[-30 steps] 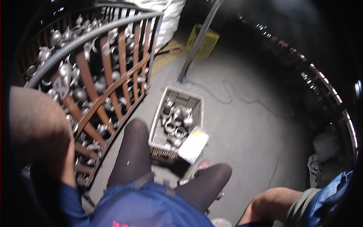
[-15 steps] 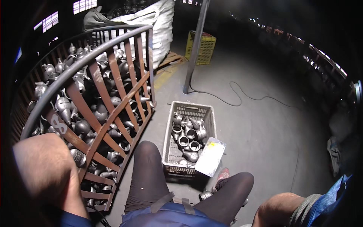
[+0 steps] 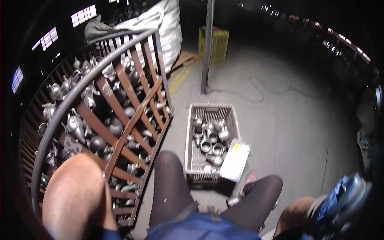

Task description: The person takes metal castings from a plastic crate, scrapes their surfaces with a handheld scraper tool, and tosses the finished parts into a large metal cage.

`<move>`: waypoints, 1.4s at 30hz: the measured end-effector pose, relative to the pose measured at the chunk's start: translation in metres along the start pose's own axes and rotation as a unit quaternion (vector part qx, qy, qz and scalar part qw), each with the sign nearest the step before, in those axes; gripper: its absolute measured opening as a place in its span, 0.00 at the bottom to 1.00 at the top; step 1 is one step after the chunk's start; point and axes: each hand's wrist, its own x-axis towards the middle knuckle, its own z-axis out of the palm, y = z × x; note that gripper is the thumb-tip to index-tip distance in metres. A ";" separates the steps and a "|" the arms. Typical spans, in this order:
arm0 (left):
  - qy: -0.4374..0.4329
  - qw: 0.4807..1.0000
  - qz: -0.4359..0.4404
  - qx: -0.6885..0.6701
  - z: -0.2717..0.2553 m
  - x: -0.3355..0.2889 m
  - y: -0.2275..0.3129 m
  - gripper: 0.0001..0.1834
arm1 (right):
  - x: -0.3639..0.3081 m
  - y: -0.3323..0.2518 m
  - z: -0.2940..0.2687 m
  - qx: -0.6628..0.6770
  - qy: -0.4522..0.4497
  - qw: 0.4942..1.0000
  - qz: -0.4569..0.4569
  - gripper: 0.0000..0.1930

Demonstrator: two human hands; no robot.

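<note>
My left arm (image 3: 76, 192) is bent at the lower left, beside the barred metal bin; its hand is out of view. My right forearm (image 3: 296, 216) reaches to the lower right edge, with a grey band round it. Past the band is a blue woven covering (image 3: 334, 196) with a smeared pale grey patch; the fingers and anything in them cannot be made out. Between and beyond my knees stands a grey plastic crate (image 3: 189, 136) holding several rounded grey metal castings (image 3: 218, 149) with ring-shaped openings. A white rectangular sheet (image 3: 235, 161) with a yellow mark leans on its near right corner.
The rusty curved bin (image 3: 132, 124) on my left is heaped with similar castings (image 3: 76, 124). A white bulk sack (image 3: 170, 36) stands behind it, near a wooden pallet (image 3: 185, 59). Ahead are a post (image 3: 207, 52), a yellow crate (image 3: 220, 44) and a cable (image 3: 256, 94).
The whole view has shifted, so the crate and bin appear farther right. My left arm shows more to the right, and a blurred pale grey patch now shows past my right forearm's band.
</note>
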 end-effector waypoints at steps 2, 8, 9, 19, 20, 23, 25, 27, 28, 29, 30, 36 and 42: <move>0.003 0.999 0.043 -0.029 0.002 0.003 0.009 0.14 | -0.017 0.027 -0.007 0.256 0.201 0.945 0.040 0.14; -0.094 0.897 0.285 -0.324 0.037 0.028 0.065 0.14 | -0.112 0.151 -0.011 0.084 0.186 0.847 0.491 0.19; -0.120 0.868 0.301 -0.375 0.050 0.035 0.068 0.14 | -0.129 0.157 -0.013 0.144 0.209 0.781 0.571 0.19; 0.002 0.979 0.017 -0.201 0.164 0.189 -0.171 0.14 | -0.201 0.235 -0.023 0.302 0.171 0.686 0.640 0.25; 0.024 0.980 -0.078 -0.182 0.167 0.200 -0.206 0.14 | -0.203 0.243 -0.022 0.279 0.197 0.671 0.658 0.24; 0.058 0.940 -0.298 -0.153 0.167 0.211 -0.308 0.15 | -0.209 0.262 -0.024 0.257 0.233 0.643 0.683 0.22; 0.121 0.896 -0.385 -0.185 0.173 0.205 -0.374 0.13 | -0.214 0.268 -0.025 0.213 0.188 0.670 0.686 0.22; 0.133 0.861 -0.470 -0.137 0.178 0.191 -0.432 0.11 | -0.216 0.272 -0.027 0.217 0.197 0.647 0.704 0.23; 0.138 0.860 -0.470 -0.145 0.180 0.187 -0.459 0.11 | -0.215 0.273 -0.027 0.212 0.212 0.625 0.720 0.25; 0.168 0.833 -0.504 -0.153 0.183 0.183 -0.484 0.11 | -0.214 0.274 -0.027 0.219 0.208 0.620 0.724 0.25; 0.176 0.840 -0.486 -0.164 0.187 0.178 -0.507 0.12 | -0.211 0.274 -0.028 0.219 0.193 0.617 0.731 0.24; 0.154 0.784 -0.570 -0.189 0.210 0.159 -0.593 0.22 | -0.196 0.275 -0.017 0.150 0.234 0.604 0.747 0.20; 0.142 0.798 -0.560 -0.172 0.236 0.168 -0.602 0.18 | -0.204 0.286 -0.024 0.276 0.249 0.534 0.759 0.18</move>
